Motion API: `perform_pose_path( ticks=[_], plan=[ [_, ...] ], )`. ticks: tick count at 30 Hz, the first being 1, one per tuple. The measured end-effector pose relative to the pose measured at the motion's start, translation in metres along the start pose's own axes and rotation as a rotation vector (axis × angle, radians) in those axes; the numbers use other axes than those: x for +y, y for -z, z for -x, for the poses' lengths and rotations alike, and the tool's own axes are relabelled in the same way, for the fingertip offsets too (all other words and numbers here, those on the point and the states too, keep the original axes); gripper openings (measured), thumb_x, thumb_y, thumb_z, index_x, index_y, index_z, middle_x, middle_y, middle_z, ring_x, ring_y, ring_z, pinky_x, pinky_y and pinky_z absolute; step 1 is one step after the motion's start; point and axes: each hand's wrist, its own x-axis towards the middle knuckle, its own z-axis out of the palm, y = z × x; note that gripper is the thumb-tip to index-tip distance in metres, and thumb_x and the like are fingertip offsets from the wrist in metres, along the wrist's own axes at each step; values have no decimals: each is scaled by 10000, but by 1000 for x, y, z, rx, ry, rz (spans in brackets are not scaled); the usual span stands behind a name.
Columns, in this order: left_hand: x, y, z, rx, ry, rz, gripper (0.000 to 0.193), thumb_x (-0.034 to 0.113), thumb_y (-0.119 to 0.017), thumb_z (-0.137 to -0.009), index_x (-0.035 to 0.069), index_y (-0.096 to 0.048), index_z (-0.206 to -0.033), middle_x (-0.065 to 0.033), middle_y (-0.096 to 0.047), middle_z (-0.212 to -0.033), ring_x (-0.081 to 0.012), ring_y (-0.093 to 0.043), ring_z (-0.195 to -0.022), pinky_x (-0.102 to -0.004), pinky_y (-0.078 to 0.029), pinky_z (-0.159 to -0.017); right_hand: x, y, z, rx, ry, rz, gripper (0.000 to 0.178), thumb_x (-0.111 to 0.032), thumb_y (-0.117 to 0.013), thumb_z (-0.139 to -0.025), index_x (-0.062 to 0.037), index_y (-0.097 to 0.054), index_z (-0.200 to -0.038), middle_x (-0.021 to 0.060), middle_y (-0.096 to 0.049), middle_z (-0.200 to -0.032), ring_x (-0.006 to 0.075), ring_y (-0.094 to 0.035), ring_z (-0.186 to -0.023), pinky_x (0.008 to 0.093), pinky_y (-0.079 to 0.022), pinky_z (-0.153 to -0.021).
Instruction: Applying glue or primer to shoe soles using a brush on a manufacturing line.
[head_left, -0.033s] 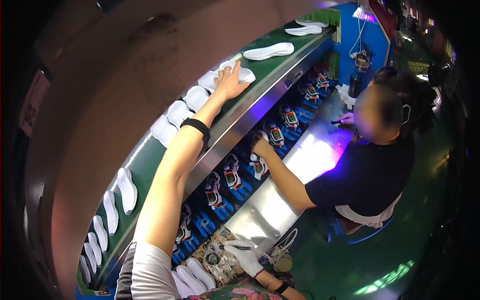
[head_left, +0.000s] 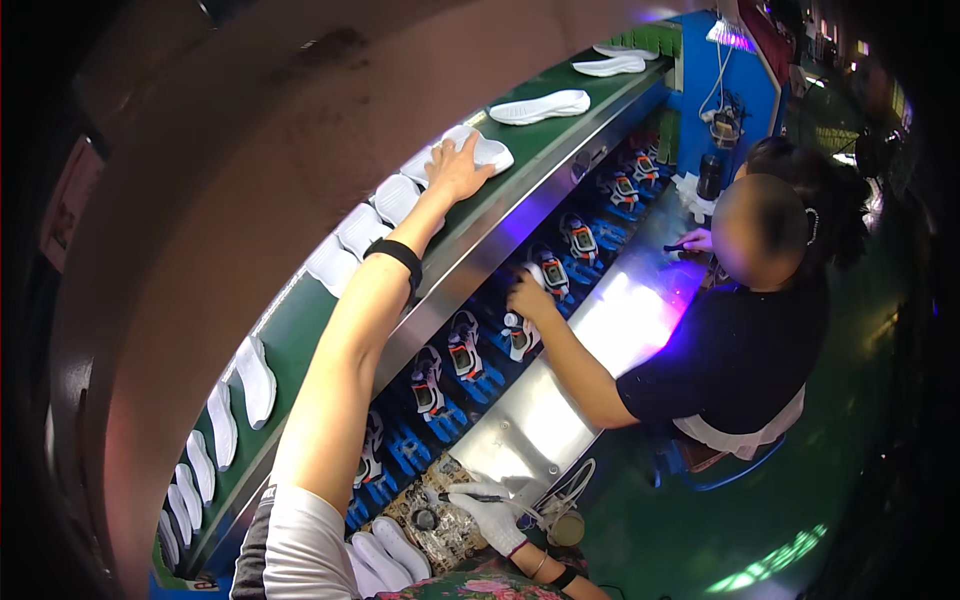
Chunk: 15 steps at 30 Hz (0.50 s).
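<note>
My bare left hand stretches to the green conveyor belt, its fingers spread over a white shoe sole at the head of a row of soles. A firm grip on it is not visible. A black band circles that wrist. My right hand, in a white knit glove, rests low in the middle, closed round a slim black-handled tool resembling a brush. By its tip is a small dark round pot on a stained, patterned board. Several white soles lie beside this board, close to my body.
More white soles lie along the green belt. Below its metal edge, shoe uppers sit on a lower line with blue holders. A co-worker sits at the right, one hand at an upper. A metal ledge runs between us.
My left hand's fingers lie slightly lower and more spread over the soles. The row of soles beside that hand has shifted slightly right. My right hand has stayed in place.
</note>
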Motion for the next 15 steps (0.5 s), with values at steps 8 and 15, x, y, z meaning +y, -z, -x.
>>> perform_pose_path(
  ticks=[8,15],
  plan=[
    [-8,20,29,1,-119,212,732,423,-682,-778,215,-487,-1452,-261,-533,-1371,-408,-498,-1279,-536,-382,-1070,11,-11,10,-22,89,65,201,-113,-729,-855,13,-747,-1011,58,-745,-967,116,-667,-890,243,-516,-852],
    [-34,59,91,-72,6,69,887,573,-671,-782,218,-357,-1531,-256,-398,-1493,-449,-339,-1390,-624,-282,-1096,19,-14,6,-61,82,-3,197,-75,-725,-854,18,-741,-1026,68,-744,-984,115,-668,-911,253,-518,-868]
  ],
)
